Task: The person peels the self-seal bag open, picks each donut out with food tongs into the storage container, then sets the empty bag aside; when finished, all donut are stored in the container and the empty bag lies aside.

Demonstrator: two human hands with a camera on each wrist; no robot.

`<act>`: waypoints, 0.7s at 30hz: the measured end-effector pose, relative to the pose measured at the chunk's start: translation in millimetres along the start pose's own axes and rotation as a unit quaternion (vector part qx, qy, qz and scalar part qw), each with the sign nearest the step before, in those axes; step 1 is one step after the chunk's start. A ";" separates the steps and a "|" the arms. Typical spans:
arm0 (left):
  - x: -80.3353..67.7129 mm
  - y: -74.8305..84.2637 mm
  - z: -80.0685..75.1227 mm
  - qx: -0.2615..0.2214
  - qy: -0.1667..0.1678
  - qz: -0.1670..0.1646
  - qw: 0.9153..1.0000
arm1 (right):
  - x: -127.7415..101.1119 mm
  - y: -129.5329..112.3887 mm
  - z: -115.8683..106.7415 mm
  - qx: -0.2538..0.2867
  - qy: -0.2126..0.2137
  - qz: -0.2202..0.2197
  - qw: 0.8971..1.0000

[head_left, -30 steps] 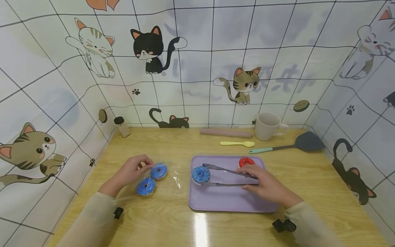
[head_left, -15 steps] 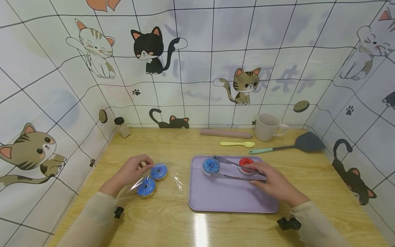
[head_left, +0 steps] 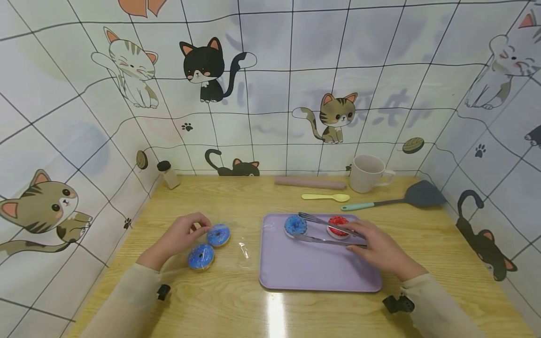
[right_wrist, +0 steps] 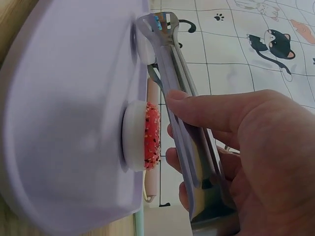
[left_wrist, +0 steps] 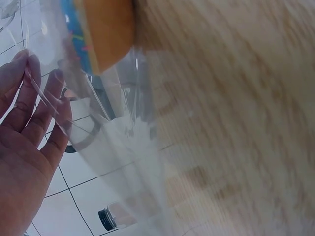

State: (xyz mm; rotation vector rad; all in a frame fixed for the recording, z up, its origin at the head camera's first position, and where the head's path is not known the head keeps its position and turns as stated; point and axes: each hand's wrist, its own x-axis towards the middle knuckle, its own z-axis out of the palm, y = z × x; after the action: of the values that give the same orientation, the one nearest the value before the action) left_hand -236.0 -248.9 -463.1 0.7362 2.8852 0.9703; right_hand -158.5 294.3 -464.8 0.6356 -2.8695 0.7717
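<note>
Two blue-iced toy donuts, one nearer and one farther, lie in a clear plastic bag on the left of the table. My left hand pinches the bag's edge between thumb and fingertips. Metal tongs are held in my right hand, thumb on one arm, fingers on the other. Their tips stand on either side of a blue donut at the back of the purple tray. Just right of it sits a red-sprinkled donut, under the tongs' upper arm in the head view.
Behind the tray lie a yellow spoon, a rolling pin and a spatula, with a mug at the back right. A small black-lidded jar stands at the back left. Cat-patterned walls enclose the table.
The tongs and the blue donut have moved right and back across the tray, closer to the red donut. My left hand stays at the bag.
</note>
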 end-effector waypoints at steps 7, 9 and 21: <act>-0.3 1.9 0.0 0.001 0.000 0.003 1.000 | 0.2 4.4 1.2 -0.014 -0.003 0.000 1.000; -0.3 1.6 0.1 0.001 0.001 0.004 1.000 | 0.1 4.6 1.5 -0.015 -0.002 -0.002 1.000; 0.9 0.4 0.6 0.005 0.007 0.011 1.000 | -2.2 -10.0 0.5 0.017 0.016 0.008 1.000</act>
State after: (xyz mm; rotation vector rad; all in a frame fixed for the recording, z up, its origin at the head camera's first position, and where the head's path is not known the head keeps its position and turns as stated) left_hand -236.6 -247.9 -463.3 0.7666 2.9015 0.9682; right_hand -152.4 287.0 -461.1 0.5985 -2.8413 0.8266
